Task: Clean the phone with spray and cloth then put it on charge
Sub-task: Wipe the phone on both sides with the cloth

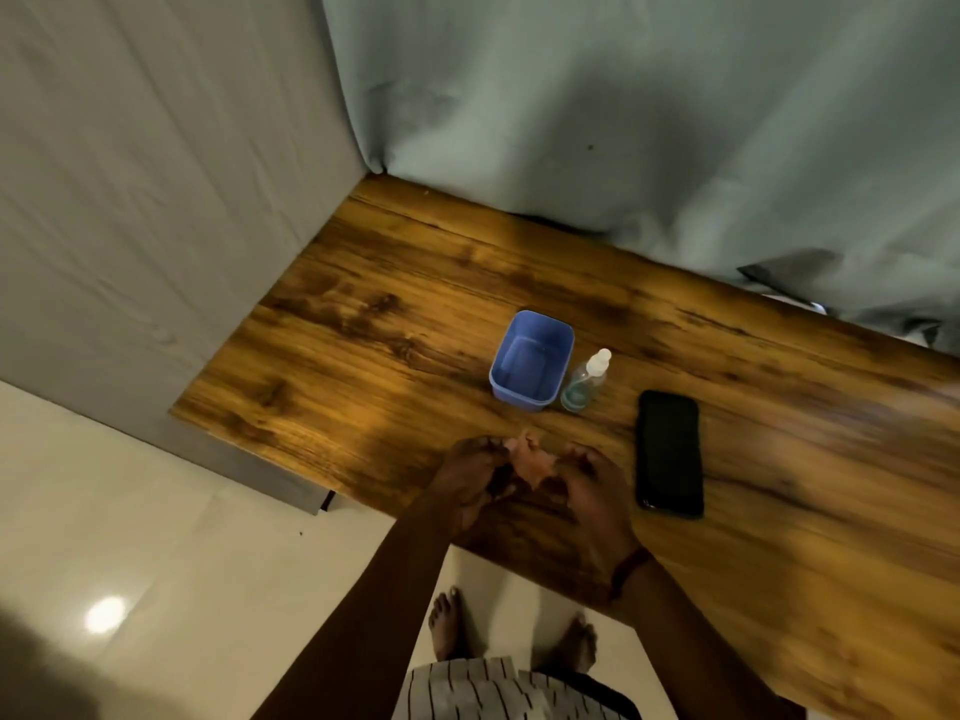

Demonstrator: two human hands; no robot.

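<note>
Both the left hand (470, 478) and right hand (592, 493) pinch a small, soft orange cloth (530, 462) over the glossy wood-grain table (363, 356), with the flat black phone (670, 454) at three o'clock, the clear spray bottle (584, 381) and blue plastic tub (531, 362) at twelve, against draped grey fabric (623, 96).

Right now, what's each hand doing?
Left hand: closed on the orange cloth.
Right hand: closed on the same cloth.

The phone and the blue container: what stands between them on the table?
In the head view, the spray bottle stands between the phone and the blue container, close beside the container. Otherwise only bare table.
</note>
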